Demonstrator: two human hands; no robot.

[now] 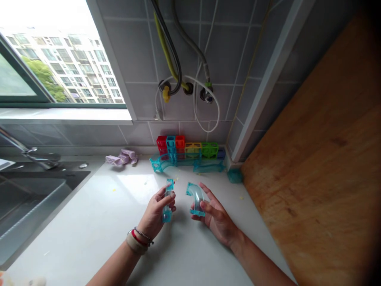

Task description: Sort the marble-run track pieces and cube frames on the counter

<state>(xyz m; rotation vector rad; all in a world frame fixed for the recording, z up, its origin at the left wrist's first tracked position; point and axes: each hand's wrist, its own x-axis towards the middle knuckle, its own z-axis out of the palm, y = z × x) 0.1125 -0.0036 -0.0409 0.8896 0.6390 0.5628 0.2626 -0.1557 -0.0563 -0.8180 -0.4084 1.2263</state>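
Note:
My left hand (161, 207) grips a teal see-through track piece (167, 216) above the white counter, its thumb laid across the middle. Facing it, my right hand (216, 214) is closed on a curved clear teal tube piece (195, 195), bent like an elbow with square ends. The two pieces are apart. Beyond my hands stands a row of coloured cube blocks (210, 150) against the wall, red, blue, yellow and green. Long teal track pieces (184, 159) lie in front of that row.
Lilac plastic pieces (122, 158) lie at the counter's back left. A sink (44, 186) with a faucet (32, 157) is on the left. On the right, a wooden panel (312, 159) borders the counter (104, 238). Hoses (169, 59) and a white cable (218, 107) hang on the tiled wall.

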